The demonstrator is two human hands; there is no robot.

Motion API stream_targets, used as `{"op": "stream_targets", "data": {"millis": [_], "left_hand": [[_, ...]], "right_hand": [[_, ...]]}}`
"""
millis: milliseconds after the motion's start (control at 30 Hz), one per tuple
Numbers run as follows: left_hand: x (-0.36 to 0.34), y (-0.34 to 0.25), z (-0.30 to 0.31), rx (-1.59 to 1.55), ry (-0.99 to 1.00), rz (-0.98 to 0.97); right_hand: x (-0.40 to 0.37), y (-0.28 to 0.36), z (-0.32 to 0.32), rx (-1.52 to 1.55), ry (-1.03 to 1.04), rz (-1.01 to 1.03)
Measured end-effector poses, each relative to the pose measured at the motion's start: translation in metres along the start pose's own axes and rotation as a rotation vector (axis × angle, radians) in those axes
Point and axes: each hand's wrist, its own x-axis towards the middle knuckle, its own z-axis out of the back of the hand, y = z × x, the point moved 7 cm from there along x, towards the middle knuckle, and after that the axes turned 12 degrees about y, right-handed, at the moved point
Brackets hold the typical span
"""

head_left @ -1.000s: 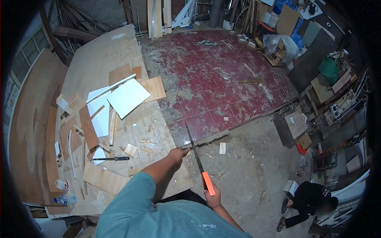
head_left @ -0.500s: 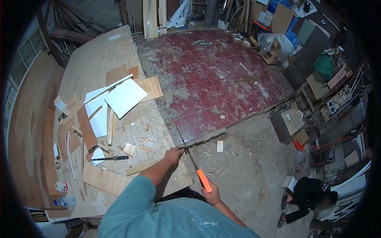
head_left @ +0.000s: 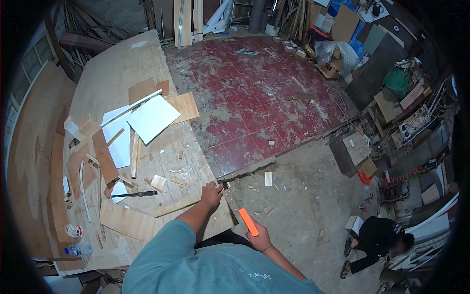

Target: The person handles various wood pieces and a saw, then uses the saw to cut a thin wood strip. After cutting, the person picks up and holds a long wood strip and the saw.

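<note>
My right hand (head_left: 258, 238) grips the orange handle of a hand saw (head_left: 247, 220); its dark blade runs up-left to the workbench edge and sits low in the cut. My left hand (head_left: 211, 194) presses down on a long narrow wood strip (head_left: 178, 206) lying at the right edge of the plywood workbench (head_left: 117, 63), right beside the blade. The strip's end is under my fingers.
White panels (head_left: 152, 117), brown board offcuts and small wood blocks litter the bench. A clamp-like black tool (head_left: 134, 194) lies left of my hand; a bottle (head_left: 73, 250) stands near the front corner. Another person (head_left: 374, 242) crouches on the floor at right, by cluttered shelves.
The saw has been drawn back and down toward me, so less blade shows beyond the bench edge. My left hand stays pressed on the strip.
</note>
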Motion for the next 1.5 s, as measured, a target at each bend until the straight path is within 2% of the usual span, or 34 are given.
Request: {"op": "stream_targets", "data": {"millis": [100,167,233,400,500,600,800,867,1200,1433,1500], "left_hand": [[-0.006,0.002,-0.001,-0.022,-0.049,-0.019],[-0.010,0.002,0.001,-0.027,-0.045,-0.022],[-0.011,0.000,0.003,-0.038,-0.044,-0.026],[-0.009,0.006,-0.001,-0.185,-0.020,0.088],[-0.013,0.011,0.000,-0.305,-0.132,0.183],[-0.014,0.014,-0.007,-0.389,-0.105,0.294],[-0.023,0.013,-0.024,-0.431,-0.120,0.324],[-0.025,0.011,-0.026,-0.440,-0.126,0.291],[-0.019,0.012,-0.029,-0.461,-0.026,0.357],[-0.002,0.024,-0.035,-0.455,0.067,0.542],[-0.004,0.022,-0.031,-0.468,0.067,0.541]], "right_hand": [[0.000,0.017,0.004,0.029,-0.010,0.042],[-0.001,0.018,0.002,0.113,0.082,-0.117],[-0.002,0.013,0.001,0.091,0.074,-0.100],[-0.003,0.018,-0.004,0.043,0.046,-0.049],[-0.004,0.019,-0.008,0.037,0.074,-0.168],[-0.008,0.023,-0.011,0.081,0.002,-0.109],[-0.027,0.023,-0.024,0.045,0.053,-0.147],[-0.033,0.028,-0.026,0.015,-0.013,-0.113],[-0.039,0.005,-0.032,-0.012,-0.099,-0.123],[-0.030,0.014,-0.034,-0.044,-0.010,-0.161],[-0.030,0.006,-0.040,-0.054,0.025,-0.177]]}}
